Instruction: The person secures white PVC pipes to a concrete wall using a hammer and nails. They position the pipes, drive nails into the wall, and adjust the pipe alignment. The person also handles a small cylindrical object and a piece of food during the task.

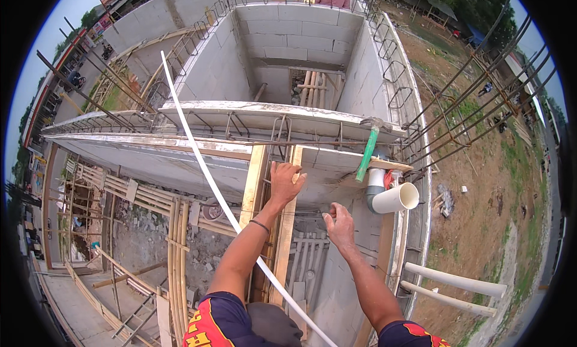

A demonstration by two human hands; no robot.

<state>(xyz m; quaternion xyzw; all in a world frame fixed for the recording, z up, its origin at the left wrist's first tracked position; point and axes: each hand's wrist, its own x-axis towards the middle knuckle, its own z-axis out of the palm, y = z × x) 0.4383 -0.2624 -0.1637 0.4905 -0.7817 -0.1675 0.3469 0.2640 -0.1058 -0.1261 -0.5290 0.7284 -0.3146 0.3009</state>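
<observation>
My left hand (pixel 287 183) is closed over the upper end of a long wooden board (pixel 285 239), its fingers bent at the edge. A second board (pixel 253 184) runs alongside, with steel bars in the gap between. My right hand (pixel 340 227) hovers to the right, fingers loosely curled and thumb apart, with nothing visible in it. Ahead of it, a hammer with a green handle (pixel 368 154) rests on the wall top, its head on the far ledge. Below the hammer is a white pipe (pixel 396 199) with a grey elbow (pixel 374 193).
A long thin white strip (pixel 204 160) slants across the view, passing under my left forearm. Beyond the ledge (pixel 270 109) lies a deep block-walled room (pixel 294 31). Upright steel bars (pixel 475 100) stick out at right. Bamboo poles (pixel 174 245) and rubble lie far below at left.
</observation>
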